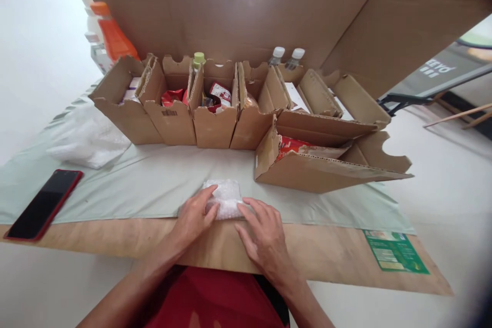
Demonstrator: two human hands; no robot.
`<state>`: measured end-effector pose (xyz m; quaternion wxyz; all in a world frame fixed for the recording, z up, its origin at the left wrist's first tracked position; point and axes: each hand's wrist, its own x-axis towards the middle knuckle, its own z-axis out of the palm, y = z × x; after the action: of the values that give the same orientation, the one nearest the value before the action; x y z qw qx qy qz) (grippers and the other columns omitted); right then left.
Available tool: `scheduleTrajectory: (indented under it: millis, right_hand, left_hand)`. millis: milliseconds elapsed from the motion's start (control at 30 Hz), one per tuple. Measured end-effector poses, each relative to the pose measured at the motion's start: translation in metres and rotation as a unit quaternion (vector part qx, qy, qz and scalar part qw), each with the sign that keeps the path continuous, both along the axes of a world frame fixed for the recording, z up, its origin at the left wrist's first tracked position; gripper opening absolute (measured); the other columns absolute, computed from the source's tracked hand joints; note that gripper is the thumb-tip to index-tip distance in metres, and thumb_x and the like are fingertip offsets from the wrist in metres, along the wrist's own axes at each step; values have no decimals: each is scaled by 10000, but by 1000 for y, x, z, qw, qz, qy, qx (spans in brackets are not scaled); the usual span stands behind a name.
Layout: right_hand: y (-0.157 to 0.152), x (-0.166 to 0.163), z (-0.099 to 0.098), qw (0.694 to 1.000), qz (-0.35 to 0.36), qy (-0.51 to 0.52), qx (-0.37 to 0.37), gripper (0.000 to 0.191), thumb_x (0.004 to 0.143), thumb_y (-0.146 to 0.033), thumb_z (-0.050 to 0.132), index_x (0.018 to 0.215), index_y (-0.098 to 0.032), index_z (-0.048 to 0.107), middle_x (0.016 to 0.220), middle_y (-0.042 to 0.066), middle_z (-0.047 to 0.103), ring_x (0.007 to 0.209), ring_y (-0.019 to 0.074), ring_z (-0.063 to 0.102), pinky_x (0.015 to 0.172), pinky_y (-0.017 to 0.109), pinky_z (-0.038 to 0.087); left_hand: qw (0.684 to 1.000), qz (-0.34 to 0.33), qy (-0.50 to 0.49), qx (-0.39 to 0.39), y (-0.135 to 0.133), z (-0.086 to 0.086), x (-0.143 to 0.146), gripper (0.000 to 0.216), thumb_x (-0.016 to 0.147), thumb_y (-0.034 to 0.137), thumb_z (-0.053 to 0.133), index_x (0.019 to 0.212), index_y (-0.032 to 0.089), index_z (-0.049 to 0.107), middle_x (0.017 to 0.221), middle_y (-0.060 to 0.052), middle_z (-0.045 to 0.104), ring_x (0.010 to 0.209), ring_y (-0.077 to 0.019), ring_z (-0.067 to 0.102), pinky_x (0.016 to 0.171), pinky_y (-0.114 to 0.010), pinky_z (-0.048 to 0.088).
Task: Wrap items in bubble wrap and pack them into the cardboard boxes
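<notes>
A small piece of bubble wrap (pixel 226 196), folded flat, lies near the front of the cloth. My left hand (pixel 195 213) rests at its left side, thumb and forefinger apart and touching the plastic. At the right edge of the wrap, my right hand (pixel 266 233) has its fingers stretched out, fingertips against it and thumb spread over the wooden edge. Neither hand is closed around the wrap. Whether anything is inside the wrap, I cannot tell.
Cardboard bins (pixel 215 125) holding packets stand in a row behind. One bin (pixel 326 174) lies lengthwise at the right. A phone (pixel 44 205) and loose bubble wrap (pixel 90 136) lie left. An orange bottle (pixel 115 36) stands behind. A green packet (pixel 395 251) sits at the right edge.
</notes>
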<state>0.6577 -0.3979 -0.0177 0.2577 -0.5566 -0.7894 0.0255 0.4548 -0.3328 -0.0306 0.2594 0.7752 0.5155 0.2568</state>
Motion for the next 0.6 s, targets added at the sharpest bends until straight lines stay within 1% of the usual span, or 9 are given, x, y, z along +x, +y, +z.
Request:
scheduleTrajectory:
  millis: [100,200,267,300,333,367,433,500,600]
  right_hand:
    - [13,-6,-4,997,49,-57,-7,376,926,-116,557,1281,-213,636,1339,131,659,1266,304,557,1019,490,432]
    - [36,-5,-9,998,46,-43,-11,328,936,-112,566,1228,-221,669,1259,110,701,1213,281,589,992,461,444]
    - [48,-3,-11,999,34,-8,-12,284,956,-135,565,1200,-221,682,1200,94,727,1148,265,613,960,438,455]
    - [50,-3,-11,1000,27,9,-13,270,966,-144,557,1193,-218,683,1180,88,735,1119,261,621,946,430,457]
    - [50,-3,-10,999,21,27,-12,261,974,-146,545,1186,-213,681,1159,84,743,1091,257,627,932,423,458]
    - [48,-5,-8,999,18,44,-10,259,980,-142,531,1183,-208,678,1140,80,749,1067,253,631,923,417,457]
    - [35,-12,-3,997,20,74,-9,263,985,-129,510,1184,-201,667,1127,76,750,1048,246,632,921,410,449]
    - [18,-20,5,994,36,99,-21,270,981,-118,506,1188,-203,658,1130,71,746,1047,236,630,940,409,438]
    - [-2,-28,21,988,60,129,-63,278,973,-122,510,1183,-227,659,1121,53,749,1028,223,637,960,412,436]
  left_hand:
    - [997,37,38,48,5,2,1,387,939,235,555,1321,199,605,1142,-107,700,960,-244,695,878,-393,574]
    - [991,102,-44,80,-11,6,-8,347,949,310,582,1269,185,628,1138,-122,672,1051,-268,658,932,-427,554]
    - [979,143,-144,16,-29,10,-16,337,947,361,600,1229,183,642,1072,-106,678,985,-242,670,873,-387,570]
    - [967,154,-198,-52,-38,12,-19,341,941,385,609,1210,178,648,1041,-100,687,938,-228,681,828,-364,578]
    - [945,157,-254,-134,-46,15,-20,361,926,411,629,1197,172,652,1027,-100,700,910,-223,693,793,-352,584]
    - [912,154,-310,-219,-53,18,-19,395,902,433,661,1193,166,653,1040,-109,715,922,-230,707,791,-353,590]
    - [832,136,-412,-346,-59,23,-11,470,839,450,737,1197,156,658,1126,-131,732,1045,-260,712,896,-386,585]
    - [777,116,-485,-385,-57,26,-2,497,786,439,794,1178,155,683,1191,-130,736,1161,-276,679,1050,-426,519]
    - [752,79,-524,-391,-54,27,6,501,741,462,830,1117,147,729,1170,-127,756,1168,-295,675,1126,-468,456]
